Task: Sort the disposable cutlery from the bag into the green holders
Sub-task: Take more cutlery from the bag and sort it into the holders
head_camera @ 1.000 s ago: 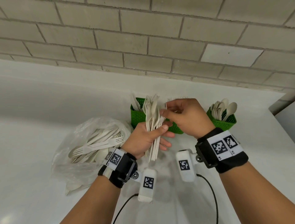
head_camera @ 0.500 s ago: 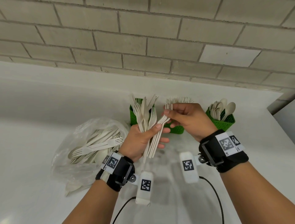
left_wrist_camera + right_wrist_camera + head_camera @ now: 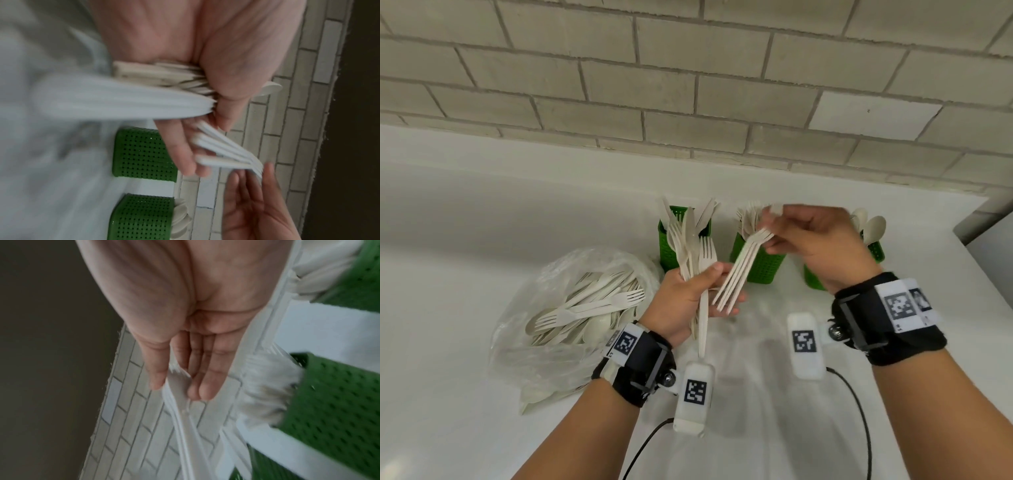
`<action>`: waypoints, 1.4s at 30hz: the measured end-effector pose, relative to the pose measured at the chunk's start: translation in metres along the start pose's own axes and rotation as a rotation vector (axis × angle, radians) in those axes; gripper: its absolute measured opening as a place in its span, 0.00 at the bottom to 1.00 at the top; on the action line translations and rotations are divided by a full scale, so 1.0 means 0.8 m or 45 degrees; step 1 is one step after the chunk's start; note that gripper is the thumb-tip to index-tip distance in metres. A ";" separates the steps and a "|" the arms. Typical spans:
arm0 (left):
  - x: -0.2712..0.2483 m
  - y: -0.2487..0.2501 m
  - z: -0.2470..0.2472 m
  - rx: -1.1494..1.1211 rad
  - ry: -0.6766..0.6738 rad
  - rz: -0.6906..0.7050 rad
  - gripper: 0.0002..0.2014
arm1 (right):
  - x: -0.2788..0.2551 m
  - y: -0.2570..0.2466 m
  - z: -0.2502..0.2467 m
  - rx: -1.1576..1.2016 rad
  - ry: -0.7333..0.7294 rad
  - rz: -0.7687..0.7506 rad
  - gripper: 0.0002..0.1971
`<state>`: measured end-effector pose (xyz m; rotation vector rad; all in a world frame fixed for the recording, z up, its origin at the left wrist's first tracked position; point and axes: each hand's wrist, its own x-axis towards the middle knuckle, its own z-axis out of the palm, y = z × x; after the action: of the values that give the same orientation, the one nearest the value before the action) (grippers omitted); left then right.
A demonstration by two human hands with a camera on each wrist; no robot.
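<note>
We see a white worktop (image 3: 482,219) carrying a clear bag (image 3: 544,301) of cutlery at left and three green holders (image 3: 763,263) in a row, apparently near the wall.

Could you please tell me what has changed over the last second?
The right hand has pulled a small stack of forks out of the left hand's bundle, rightward toward the middle holder. The bag and holders stayed put.

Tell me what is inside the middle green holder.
The middle green holder holds forks standing upright, tines up. The right hand and its pinched forks cover part of the rim; the handles and exact count stay hidden.
</note>
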<state>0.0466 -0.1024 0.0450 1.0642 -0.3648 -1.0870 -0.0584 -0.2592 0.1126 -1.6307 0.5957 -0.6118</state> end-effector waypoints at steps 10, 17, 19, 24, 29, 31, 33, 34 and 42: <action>0.004 0.006 -0.004 -0.084 0.021 -0.032 0.12 | 0.021 -0.028 -0.046 -0.500 0.493 -0.373 0.05; 0.009 0.013 0.009 -0.092 -0.060 -0.052 0.12 | 0.043 0.007 -0.027 -0.723 0.459 -0.269 0.15; 0.010 0.013 0.010 -0.097 -0.067 -0.051 0.12 | 0.046 0.012 -0.023 -0.766 0.353 -0.261 0.12; 0.009 0.015 0.010 -0.097 -0.067 -0.048 0.12 | 0.049 0.018 -0.024 -0.930 0.277 -0.295 0.07; 0.009 0.015 0.007 -0.112 -0.061 -0.042 0.12 | 0.050 0.034 -0.027 -1.150 0.116 -0.059 0.17; 0.009 0.016 0.006 -0.110 -0.061 -0.037 0.12 | 0.048 0.039 -0.027 -1.123 0.102 -0.031 0.33; 0.009 0.017 0.005 -0.111 -0.057 -0.030 0.12 | 0.045 0.038 -0.024 -1.080 0.152 -0.222 0.41; 0.009 0.017 0.004 -0.113 -0.055 -0.028 0.12 | 0.044 0.038 -0.022 -1.070 0.163 -0.356 0.41; 0.013 0.012 -0.002 -0.094 0.015 -0.028 0.12 | 0.040 0.087 -0.016 -1.198 -0.048 -0.599 0.24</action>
<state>0.0576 -0.1097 0.0502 1.0105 -0.3022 -1.1052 -0.0466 -0.2995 0.0468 -2.7086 0.4943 -0.6776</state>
